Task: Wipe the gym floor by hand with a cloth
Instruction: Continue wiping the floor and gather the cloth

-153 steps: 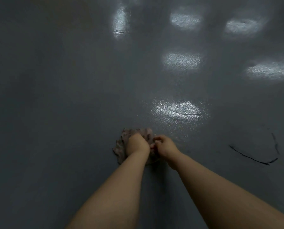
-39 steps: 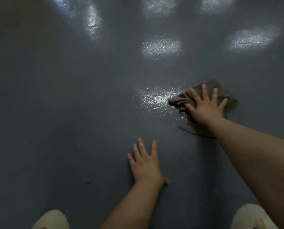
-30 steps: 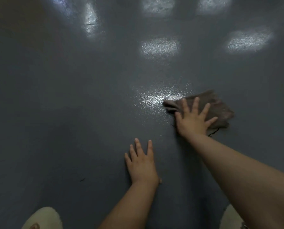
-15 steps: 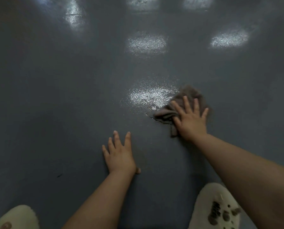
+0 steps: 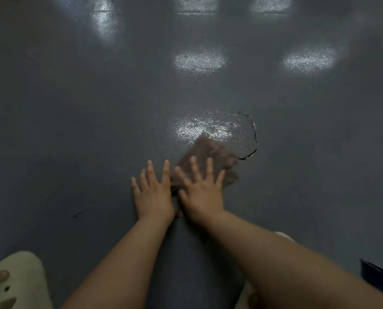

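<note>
A brownish cloth point(image 5: 208, 152) lies flat on the dark grey gym floor point(image 5: 74, 130), blurred by motion. My right hand point(image 5: 200, 190) presses on its near part with straight, spread fingers. My left hand point(image 5: 152, 192) rests flat on the bare floor just to the left, its fingers straight and close beside the right hand. A wet, shiny patch point(image 5: 199, 128) shows just beyond the cloth.
A thin black curved mark point(image 5: 254, 139) runs on the floor right of the cloth. A small dark fleck point(image 5: 77, 214) lies at the left. Cream clogs sit at the bottom left point(image 5: 12, 284) and under my right forearm point(image 5: 248, 295). Ceiling lights reflect further out.
My right hand has slid the cloth leftward and nearer, up against my left hand. The black mark, which the cloth covered before, now shows to its right.
</note>
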### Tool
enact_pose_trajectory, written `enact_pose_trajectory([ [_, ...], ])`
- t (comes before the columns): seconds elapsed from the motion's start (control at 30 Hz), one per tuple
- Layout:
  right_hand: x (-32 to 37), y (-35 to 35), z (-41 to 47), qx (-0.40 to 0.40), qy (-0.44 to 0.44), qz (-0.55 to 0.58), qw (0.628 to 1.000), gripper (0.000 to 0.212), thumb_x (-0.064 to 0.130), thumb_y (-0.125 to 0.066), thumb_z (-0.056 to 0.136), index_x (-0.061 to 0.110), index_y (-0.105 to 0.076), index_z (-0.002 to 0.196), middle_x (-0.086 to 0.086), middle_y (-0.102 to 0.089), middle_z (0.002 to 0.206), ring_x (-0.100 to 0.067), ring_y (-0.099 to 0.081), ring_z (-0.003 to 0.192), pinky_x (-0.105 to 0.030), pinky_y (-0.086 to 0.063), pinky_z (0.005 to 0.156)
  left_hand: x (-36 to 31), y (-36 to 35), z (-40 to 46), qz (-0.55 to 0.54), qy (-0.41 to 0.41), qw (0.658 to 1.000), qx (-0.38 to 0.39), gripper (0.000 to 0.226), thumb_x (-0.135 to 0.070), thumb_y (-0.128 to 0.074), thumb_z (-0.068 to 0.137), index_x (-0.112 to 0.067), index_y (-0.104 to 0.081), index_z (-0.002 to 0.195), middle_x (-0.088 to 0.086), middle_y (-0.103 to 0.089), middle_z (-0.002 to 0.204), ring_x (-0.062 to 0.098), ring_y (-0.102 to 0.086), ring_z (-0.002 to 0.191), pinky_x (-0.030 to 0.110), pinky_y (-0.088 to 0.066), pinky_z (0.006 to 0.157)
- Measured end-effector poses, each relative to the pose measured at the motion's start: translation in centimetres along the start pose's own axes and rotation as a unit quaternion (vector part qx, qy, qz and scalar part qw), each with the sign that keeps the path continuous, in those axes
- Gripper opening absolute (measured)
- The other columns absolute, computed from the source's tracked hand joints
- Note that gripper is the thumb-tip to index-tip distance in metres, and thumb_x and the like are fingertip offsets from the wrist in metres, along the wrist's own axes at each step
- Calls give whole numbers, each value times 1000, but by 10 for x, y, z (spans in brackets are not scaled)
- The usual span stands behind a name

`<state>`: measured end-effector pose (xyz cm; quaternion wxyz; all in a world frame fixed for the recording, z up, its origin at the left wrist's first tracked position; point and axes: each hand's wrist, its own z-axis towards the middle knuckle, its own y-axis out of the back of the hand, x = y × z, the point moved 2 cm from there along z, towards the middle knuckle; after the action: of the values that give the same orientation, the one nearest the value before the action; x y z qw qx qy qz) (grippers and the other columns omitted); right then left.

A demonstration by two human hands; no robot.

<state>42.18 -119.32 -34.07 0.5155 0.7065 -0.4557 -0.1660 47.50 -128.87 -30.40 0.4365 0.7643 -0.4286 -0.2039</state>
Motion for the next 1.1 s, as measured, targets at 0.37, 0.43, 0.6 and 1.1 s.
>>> enact_pose_trajectory([
  [0.37,-115,15,-34,18,-40,-69,997,57,52,-23,93,49,-3,146,4,11,159,-32,14,145,-56,4,113,-32,1,-40,-31,-50,998,-4,113,-56,-68,77,-27,14,149,13,15,157,29,4,146,44,-1,117],
  [0.43,-145,25,-47,41,-121,-54,990,58,48,-29,97,49,1,146,5,14,159,-31,15,145,-59,1,113,-43,7,-51,-51,-72,996,5,110,-53,-68,78,-28,11,150,11,15,157,28,4,146,43,-1,118],
  [0.6,-150,71,-63,119,-143,-58,981,61,55,-40,93,43,-15,148,1,2,160,-33,2,146,-60,-3,112,-64,31,-83,-45,-103,993,30,97,-45,-67,82,-27,-1,152,8,3,158,27,0,146,42,-3,118],
  [1.1,-111,145,-170,-7,-162,141,977,24,22,-49,90,15,-68,103,-12,-65,112,-31,-58,105,-29,-46,80,-88,132,-195,-60,-138,983,-103,65,-31,-62,88,-20,-30,143,5,-36,146,27,-34,133,36,-32,105],
])
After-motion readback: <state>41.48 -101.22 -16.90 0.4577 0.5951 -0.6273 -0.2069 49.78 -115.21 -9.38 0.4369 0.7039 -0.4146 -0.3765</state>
